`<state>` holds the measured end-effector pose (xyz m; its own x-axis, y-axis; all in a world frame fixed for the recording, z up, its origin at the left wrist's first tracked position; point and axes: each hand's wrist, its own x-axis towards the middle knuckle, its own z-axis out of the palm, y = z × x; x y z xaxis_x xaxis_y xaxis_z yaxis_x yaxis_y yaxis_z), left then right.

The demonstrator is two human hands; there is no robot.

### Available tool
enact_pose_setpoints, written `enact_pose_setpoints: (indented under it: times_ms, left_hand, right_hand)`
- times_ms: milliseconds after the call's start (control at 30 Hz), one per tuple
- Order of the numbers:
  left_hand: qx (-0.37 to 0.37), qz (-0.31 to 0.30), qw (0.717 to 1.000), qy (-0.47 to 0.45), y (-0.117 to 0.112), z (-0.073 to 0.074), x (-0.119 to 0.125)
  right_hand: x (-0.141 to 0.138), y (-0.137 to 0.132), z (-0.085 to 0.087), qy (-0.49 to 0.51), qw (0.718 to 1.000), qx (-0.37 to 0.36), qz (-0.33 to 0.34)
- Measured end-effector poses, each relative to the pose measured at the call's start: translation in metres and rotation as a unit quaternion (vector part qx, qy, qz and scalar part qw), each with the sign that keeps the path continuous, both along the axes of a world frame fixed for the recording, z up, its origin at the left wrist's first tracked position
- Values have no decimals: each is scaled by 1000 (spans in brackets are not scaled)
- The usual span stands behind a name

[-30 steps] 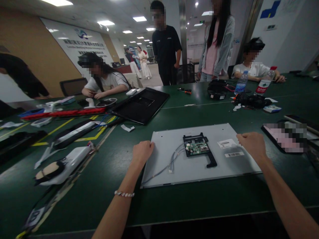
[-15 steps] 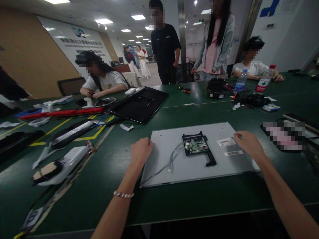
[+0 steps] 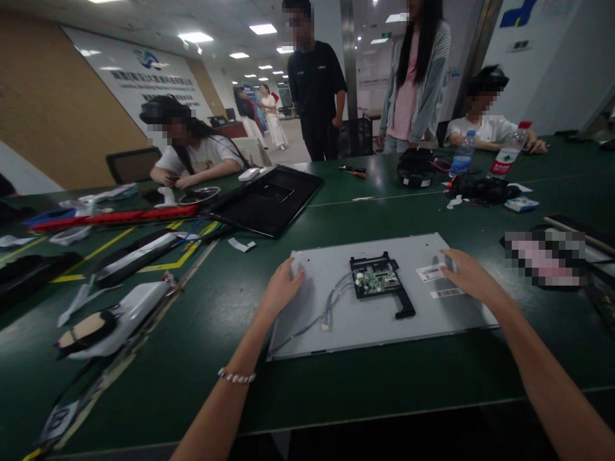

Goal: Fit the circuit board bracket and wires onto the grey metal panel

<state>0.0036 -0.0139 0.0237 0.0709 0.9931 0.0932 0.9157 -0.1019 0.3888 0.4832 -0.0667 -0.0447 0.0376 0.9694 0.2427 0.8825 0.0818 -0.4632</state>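
Observation:
A flat grey metal-backed display panel lies on the green table in front of me. A green circuit board in a black plastic bracket sits on its middle, with grey cables running left. My left hand is closed around the panel's left edge, its thumb over the top. At the opposite edge my right hand grips the panel near two white labels. The fingers beneath the edges are partly hidden.
A black monitor housing lies beyond the panel. To the left are a white-and-black device and red parts. Bottles, a black bundle and a screwdriver lie farther back. Several people sit or stand beyond.
Both thumbs now stand farther from the fingers, and my left hand reaches slightly more over the panel. The right hand has shifted a little inward. The panel stays flat on the table.

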Motion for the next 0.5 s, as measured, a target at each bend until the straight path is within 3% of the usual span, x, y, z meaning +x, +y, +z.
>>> enact_pose_setpoints:
  times_ms: [267,500]
  left_hand:
    - [1,-8,1000,-28,-4,-6,7]
    - [-16,5,1000,-8,-9,0,12]
  right_hand:
    - [-3,-5,8,3,1000,-7,-4]
    - [-3,-5,10,-7,1000,-12,-3]
